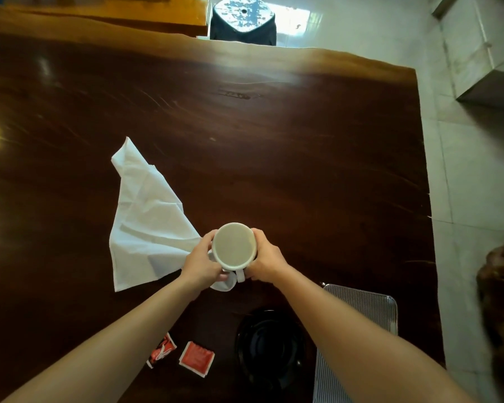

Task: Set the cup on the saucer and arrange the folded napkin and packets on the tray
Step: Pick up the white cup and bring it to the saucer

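Note:
A white cup (234, 247) is held between both hands above the dark table, its handle toward me. My left hand (202, 263) grips its left side and my right hand (266, 260) its right side. Something small and white (224, 284) shows just under the cup; I cannot tell what it is. A white napkin (146, 219) lies unfolded and crumpled to the left. A black saucer (269, 346) sits near me, between my forearms. Two red packets (196, 356) (161, 351) lie left of the saucer. A ribbed metal tray (361, 303) lies at the near right, partly under my right arm.
The dark wooden table (274, 141) ends at the right in a wavy edge by a tiled floor (472, 199). A blue-and-white stool (243, 20) stands beyond the far edge. A dark brown object (501, 301) sits at the right border.

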Motion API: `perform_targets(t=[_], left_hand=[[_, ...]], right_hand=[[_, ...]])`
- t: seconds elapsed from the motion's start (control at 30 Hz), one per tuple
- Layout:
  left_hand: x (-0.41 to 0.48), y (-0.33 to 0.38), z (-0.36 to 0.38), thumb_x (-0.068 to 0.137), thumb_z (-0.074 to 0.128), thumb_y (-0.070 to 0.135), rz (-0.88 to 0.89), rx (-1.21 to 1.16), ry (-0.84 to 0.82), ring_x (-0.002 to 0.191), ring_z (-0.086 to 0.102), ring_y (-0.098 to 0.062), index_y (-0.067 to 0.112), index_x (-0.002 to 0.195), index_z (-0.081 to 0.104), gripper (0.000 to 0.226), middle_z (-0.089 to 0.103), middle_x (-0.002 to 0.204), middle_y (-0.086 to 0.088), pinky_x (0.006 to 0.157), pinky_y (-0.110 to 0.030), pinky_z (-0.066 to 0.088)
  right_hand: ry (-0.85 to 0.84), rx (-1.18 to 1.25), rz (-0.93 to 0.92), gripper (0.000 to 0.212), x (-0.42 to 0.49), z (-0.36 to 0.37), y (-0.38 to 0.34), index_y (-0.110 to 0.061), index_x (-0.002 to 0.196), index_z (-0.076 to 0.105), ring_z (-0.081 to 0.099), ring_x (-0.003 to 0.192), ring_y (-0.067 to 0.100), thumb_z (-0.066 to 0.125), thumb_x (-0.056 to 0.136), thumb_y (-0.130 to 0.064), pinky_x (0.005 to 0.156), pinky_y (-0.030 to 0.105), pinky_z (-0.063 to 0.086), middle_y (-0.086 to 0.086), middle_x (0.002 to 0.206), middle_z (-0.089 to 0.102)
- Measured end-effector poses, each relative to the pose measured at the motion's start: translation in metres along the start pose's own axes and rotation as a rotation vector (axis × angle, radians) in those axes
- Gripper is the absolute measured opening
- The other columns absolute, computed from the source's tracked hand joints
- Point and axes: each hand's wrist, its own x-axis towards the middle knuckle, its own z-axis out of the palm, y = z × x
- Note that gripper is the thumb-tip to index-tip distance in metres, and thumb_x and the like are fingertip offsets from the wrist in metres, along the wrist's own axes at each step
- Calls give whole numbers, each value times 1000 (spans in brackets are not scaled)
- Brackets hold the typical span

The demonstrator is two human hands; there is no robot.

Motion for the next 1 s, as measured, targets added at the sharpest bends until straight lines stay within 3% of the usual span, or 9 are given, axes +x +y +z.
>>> perform_targets(t=[0.07,0.2,0.3,0.43,0.57,0.63,0.77,0.9,1.0], left_hand=[[-6,3,3,71,76,-6,29,16,-23,115,57,-21,37,128,54,75,58,122,0,70,-43,65],[-21,8,7,74,74,-9,72,96,-64,104,63,-24,40,124,50,74,57,113,4,67,-37,64],[-34,11,7,76,65,-8,108,204,-72,89,69,-25,35,141,45,81,56,125,-1,57,-31,61],[-62,15,10,75,55,-8,200,337,-70,90,62,-25,33,143,44,79,59,122,3,74,-35,54],[-91,13,14,73,65,2,256,416,-74,121,58,-24,29,144,45,78,62,131,-1,90,-31,47],[-104,10,18,71,74,17,282,420,-86,124,57,-21,29,142,47,77,62,131,1,98,-34,47],[-132,3,31,75,82,18,325,398,-120,102,63,-20,35,129,51,65,62,111,8,83,-29,50],[-152,-10,44,71,84,13,344,424,-173,93,60,-2,46,112,45,65,58,96,23,73,-14,45],[-159,-23,52,71,81,10,301,460,-204,96,62,-13,41,118,47,65,59,96,17,81,-29,55]], right_hand=[[37,20,1,72,-6,5,7,-40,129,34,67,93,23,77,73,-25,72,50,63,4,112,60],[56,49,-5,74,-24,4,16,-36,131,33,67,90,20,79,75,-22,72,45,64,3,111,59],[81,86,-17,71,-44,4,21,-32,133,34,66,86,17,77,78,-18,71,36,63,3,113,58],[125,94,-36,73,-76,7,31,-30,133,36,63,89,14,79,76,-18,73,39,63,2,112,59],[161,115,-58,71,-109,11,42,-28,131,38,63,88,12,80,75,-17,78,41,63,1,111,59],[172,135,-58,70,-125,14,48,-29,130,39,64,90,15,81,75,-19,76,42,64,2,112,58],[196,142,-34,77,-153,24,65,-34,129,38,67,95,20,84,68,-22,76,43,63,0,110,59],[205,125,-3,79,-170,37,88,-34,126,37,67,95,22,83,62,-28,76,44,63,-1,107,59],[199,136,19,79,-178,46,103,-32,126,37,69,94,24,80,59,-34,77,47,63,2,106,61]])
